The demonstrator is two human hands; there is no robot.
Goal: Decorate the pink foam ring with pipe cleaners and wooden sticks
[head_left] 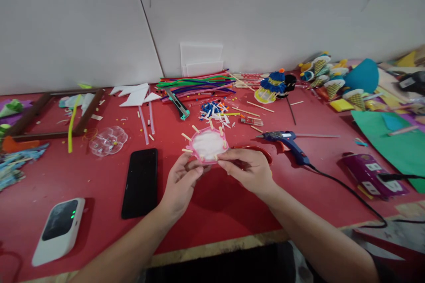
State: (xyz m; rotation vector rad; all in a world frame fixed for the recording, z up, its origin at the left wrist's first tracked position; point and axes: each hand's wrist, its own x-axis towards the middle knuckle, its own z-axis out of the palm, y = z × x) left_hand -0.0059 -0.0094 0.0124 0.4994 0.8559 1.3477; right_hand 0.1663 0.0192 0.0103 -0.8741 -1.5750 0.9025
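Between my two hands, above the red table, is a small round craft piece (209, 145) with a white base, a pink rim and several short wooden sticks standing around its edge. My left hand (181, 181) grips its lower left rim between thumb and fingers. On the lower right, my right hand (249, 169) pinches the rim near one of the sticks. Beyond the piece lies a heap of small blue and white cut bits (214, 109). A blue glue gun (287, 141) rests to the right of my right hand, and a black phone (140, 183) lies left of my left hand.
Pipe cleaners (195, 83) and a utility knife (178, 105) lie toward the wall. A finished-looking blue and yellow craft piece (272, 86) stands at the back. A purple power socket box (373, 174) sits right, with cords. A white device (59, 230) lies at front left, a clear plastic palette (109, 140) behind it.
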